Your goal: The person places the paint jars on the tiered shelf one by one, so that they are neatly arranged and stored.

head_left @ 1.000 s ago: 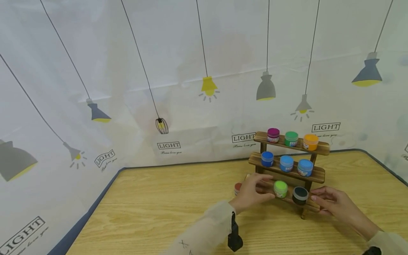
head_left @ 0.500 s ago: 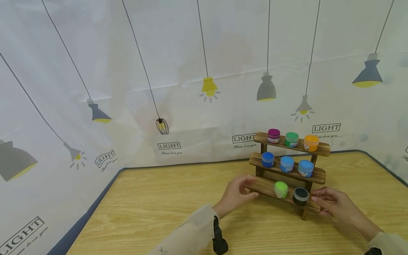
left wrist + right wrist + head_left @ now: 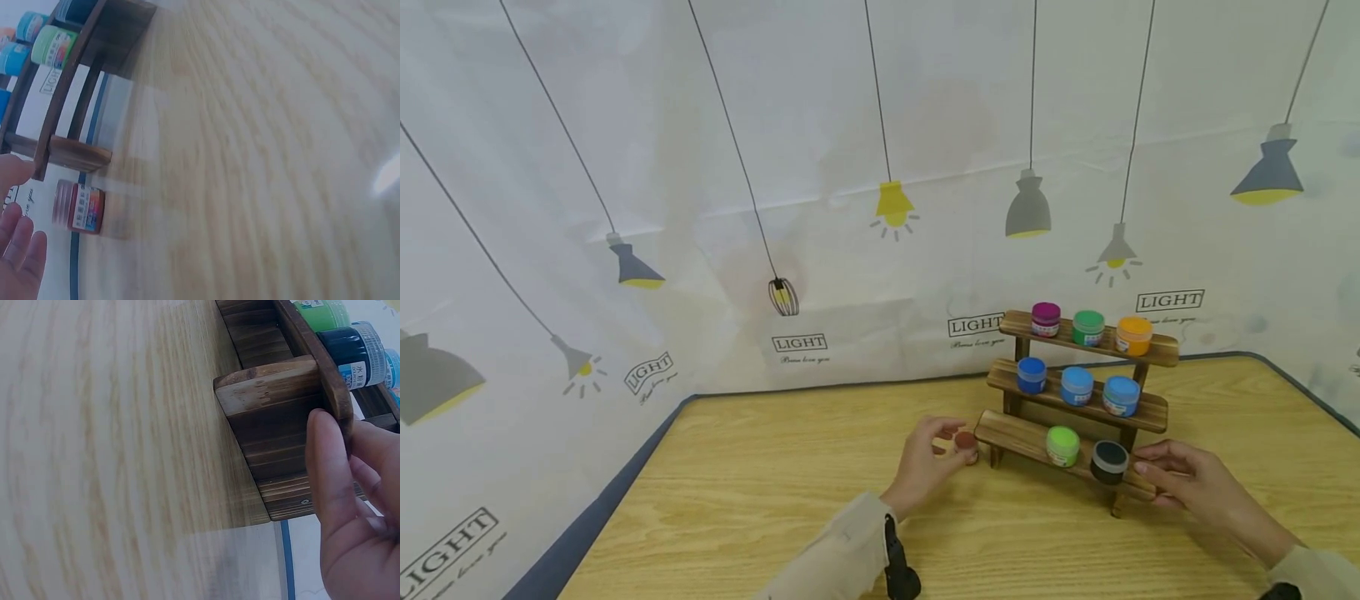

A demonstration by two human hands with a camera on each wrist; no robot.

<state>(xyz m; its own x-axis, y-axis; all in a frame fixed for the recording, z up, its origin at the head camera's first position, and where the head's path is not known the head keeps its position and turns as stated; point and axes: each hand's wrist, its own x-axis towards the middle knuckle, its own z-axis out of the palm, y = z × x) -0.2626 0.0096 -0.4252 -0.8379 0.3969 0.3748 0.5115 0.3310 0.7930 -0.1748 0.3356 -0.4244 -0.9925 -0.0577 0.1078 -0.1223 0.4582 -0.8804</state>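
A three-tier wooden rack [image 3: 1013, 432] stands on the table, holding small paint jars. My right hand [image 3: 1198, 487] pinches the right end of its bottom shelf, thumb and fingers on either side of the board [image 3: 334, 387]. Just off the rack's left end, a jar with a red-brown lid [image 3: 966, 444] stands upright on the table. My left hand [image 3: 920, 468] reaches around this jar with thumb and fingers spread; the left wrist view shows a gap between the fingers [image 3: 25, 250] and the jar. On the bottom shelf sit a light green jar [image 3: 1063, 447] and a black jar [image 3: 1108, 463].
Blue jars [image 3: 1077, 386] fill the middle shelf. Purple [image 3: 1046, 320], green [image 3: 1088, 329] and orange [image 3: 1133, 336] jars line the top one. A lamp-printed cloth [image 3: 850, 275] hangs behind the wooden table [image 3: 760, 492].
My left hand has moved left from in front of the bottom shelf, past its left end, to the red-brown jar. The right hand keeps its pinch on the shelf.
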